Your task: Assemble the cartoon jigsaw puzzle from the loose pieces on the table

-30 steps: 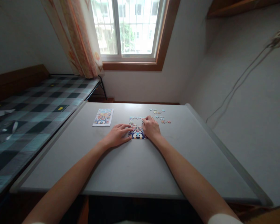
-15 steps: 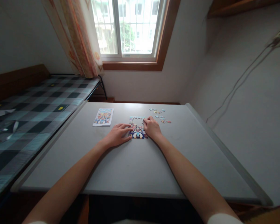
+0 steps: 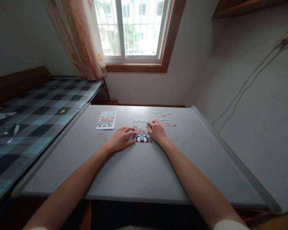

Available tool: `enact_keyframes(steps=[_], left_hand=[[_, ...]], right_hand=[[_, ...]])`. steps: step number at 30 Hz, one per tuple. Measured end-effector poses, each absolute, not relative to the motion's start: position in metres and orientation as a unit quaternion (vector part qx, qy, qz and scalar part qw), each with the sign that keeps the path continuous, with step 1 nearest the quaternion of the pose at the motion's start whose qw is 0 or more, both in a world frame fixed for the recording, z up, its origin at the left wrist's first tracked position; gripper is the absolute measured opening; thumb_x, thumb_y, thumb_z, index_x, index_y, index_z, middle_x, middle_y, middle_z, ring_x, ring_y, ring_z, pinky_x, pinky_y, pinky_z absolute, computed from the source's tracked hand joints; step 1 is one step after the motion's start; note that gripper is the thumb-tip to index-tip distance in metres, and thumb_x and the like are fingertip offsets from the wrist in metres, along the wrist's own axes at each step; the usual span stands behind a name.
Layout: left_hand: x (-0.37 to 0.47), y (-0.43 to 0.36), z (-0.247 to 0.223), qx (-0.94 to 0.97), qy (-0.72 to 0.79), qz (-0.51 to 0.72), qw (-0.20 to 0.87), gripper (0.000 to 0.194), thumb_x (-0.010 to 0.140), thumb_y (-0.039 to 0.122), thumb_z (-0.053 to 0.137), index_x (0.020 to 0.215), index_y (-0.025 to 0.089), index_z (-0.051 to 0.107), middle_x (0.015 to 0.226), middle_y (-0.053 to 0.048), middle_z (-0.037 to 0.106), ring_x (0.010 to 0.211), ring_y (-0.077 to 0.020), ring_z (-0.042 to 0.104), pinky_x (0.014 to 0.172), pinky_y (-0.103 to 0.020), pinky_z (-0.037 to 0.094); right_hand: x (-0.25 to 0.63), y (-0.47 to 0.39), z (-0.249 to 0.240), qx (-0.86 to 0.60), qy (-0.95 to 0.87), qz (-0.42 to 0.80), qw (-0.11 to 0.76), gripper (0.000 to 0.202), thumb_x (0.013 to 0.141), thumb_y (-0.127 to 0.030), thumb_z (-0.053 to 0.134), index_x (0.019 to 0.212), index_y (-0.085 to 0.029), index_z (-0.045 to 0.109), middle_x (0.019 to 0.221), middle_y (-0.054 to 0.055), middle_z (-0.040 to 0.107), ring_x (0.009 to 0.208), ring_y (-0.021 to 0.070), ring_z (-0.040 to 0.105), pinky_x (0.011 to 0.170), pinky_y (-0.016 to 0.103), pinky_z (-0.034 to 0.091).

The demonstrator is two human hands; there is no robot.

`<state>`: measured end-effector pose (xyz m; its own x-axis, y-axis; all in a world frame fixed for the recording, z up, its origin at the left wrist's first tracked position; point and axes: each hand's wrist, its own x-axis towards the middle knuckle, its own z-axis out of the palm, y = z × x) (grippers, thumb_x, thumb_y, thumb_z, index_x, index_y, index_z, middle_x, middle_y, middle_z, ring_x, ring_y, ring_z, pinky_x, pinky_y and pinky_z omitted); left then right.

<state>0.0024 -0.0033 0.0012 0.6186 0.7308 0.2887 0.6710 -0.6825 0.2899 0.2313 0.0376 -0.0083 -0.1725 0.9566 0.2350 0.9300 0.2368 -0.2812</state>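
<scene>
Lying flat on the far half of the grey table (image 3: 139, 172), between two bare hands, as a partly joined puzzle (image 3: 142, 138). Running its longer side away from the body, by the look of it, and showing a dark blue and white figure along the near end. Enclosing an unfilled gap (image 3: 141, 125) toward the far end, inside a jagged inner edge.

Resting the left hand (image 3: 121, 139) at the left edge, spreading the fingers over the joined pieces and setting the thumb by the near left corner. Bending the right hand (image 3: 156, 131) in from the right, curling its fingers close together, and touching down at the right border beside the gap. Lying just left of those right fingertips, the gap, and so sitting nearer to them than to the left ones. Hiding whatever may be between the right finger and thumb; not telling whether pinching a piece.

Scattering beyond the right hand and to its right, loose pieces (image 3: 167, 121), lying apart from the puzzle. Lying farther left, beyond the left hand, a printed sheet (image 3: 106, 120). Leaving a broad stretch toward the near edge; standing well outside, a checked bed (image 3: 62, 99) at left and a wall (image 3: 254, 105) at right.
</scene>
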Motion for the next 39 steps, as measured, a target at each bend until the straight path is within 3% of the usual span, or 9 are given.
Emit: enact_keyframes(steps=[39], left_hand=[[0.0027,-0.0033,0.0008,0.895,0.392,0.195,0.081,0.042,0.087,0.041,0.056,0.128,0.033,0.054,0.13,-0.003,0.054,0.117,-0.0239,0.05,0.103,-0.042,0.037]], right_hand=[[0.2355,0.0411,-0.0119,-0.609,-0.759,0.063,0.219,0.033,0.09,-0.022,0.041,0.111,-0.021,0.066,0.102,0.008,0.059,0.088,0.0177,0.057,0.081,0.027,0.04]])
